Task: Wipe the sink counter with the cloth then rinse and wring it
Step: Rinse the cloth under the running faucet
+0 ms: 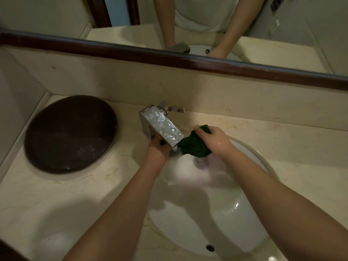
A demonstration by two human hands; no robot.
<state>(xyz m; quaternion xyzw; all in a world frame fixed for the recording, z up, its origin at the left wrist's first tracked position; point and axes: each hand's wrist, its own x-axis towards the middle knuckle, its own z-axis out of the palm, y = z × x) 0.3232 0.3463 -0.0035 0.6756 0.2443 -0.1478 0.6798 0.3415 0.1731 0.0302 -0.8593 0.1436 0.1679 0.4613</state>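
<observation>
A dark green cloth [194, 144] is bunched up just under the spout of the chrome faucet [162, 127], above the white sink basin [244, 232]. My right hand [214, 140] grips the cloth from the right side. Under the faucet's left edge, my left hand [158, 149] holds the cloth's other end, its fingers partly hidden by the spout. Water runs from the spout onto the cloth and splashes around the drain [200, 162]. The beige stone counter [66, 200] surrounds the basin.
A dark round lid or plate [69, 132] lies on the counter at the left. The faucet lever [175, 109] points right. A mirror with a dark wooden frame [169, 55] runs along the back wall, above a beige backsplash.
</observation>
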